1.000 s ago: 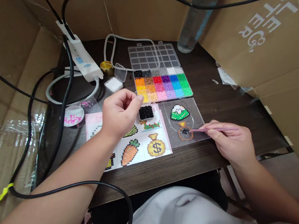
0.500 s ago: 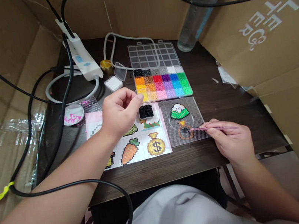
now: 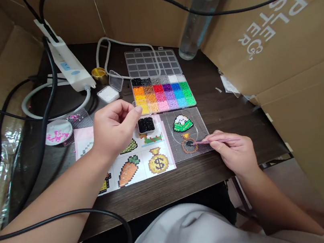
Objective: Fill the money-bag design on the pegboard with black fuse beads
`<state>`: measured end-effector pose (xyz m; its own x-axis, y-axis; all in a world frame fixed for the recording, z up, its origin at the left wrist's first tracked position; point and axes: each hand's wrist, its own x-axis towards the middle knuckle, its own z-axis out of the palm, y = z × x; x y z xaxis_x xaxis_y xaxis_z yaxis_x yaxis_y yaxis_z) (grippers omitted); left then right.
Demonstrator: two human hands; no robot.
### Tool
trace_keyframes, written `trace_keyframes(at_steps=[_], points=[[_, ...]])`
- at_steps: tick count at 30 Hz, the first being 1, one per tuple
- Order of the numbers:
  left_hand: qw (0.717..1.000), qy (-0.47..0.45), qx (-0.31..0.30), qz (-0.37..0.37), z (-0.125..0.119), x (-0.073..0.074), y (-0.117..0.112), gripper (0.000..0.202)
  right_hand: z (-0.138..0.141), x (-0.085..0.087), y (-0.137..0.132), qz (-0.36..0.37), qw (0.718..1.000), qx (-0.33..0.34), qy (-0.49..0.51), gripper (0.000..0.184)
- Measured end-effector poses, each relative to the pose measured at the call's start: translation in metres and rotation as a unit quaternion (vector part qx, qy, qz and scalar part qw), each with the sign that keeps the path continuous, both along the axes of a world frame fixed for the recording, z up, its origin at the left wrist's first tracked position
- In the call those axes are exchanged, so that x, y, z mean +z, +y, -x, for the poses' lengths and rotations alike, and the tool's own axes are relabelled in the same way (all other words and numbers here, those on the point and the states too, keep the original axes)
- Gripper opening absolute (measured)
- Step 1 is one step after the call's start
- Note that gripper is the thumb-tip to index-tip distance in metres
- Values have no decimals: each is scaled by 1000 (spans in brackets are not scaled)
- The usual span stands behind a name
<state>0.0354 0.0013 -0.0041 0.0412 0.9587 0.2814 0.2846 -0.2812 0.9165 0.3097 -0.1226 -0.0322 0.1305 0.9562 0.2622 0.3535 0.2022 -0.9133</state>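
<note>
Tweezers (image 3: 217,141) being pinched in right hand (image 3: 235,153), tip touching brown bead ring (image 3: 185,149) on pegboard (image 3: 202,124). Left hand (image 3: 114,128) hovering curled over pattern sheet (image 3: 133,171), just beside black bead box (image 3: 146,124); cannot tell whether gripping anything.

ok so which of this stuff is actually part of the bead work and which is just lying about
In use: right hand gripping thin pink tool; clear square pegboard; small clear tub of black beads by left hand; multicolour bead tray; printed pattern sheet.
Lying about: clear plastic water bottle; white power strip; small gold tin; round white dish.
</note>
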Motion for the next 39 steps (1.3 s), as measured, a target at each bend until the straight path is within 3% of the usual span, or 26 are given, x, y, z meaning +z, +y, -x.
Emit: trace_keyframes(at_steps=[22,39], points=[[1000,5,-2,-9,-1,1,-1,22,2,4,1,9,1000,14,-3,15],[1000,-2,-5,-2,-1,2,-3,22,-2,-4,-1,-3,1000,10,16,14]])
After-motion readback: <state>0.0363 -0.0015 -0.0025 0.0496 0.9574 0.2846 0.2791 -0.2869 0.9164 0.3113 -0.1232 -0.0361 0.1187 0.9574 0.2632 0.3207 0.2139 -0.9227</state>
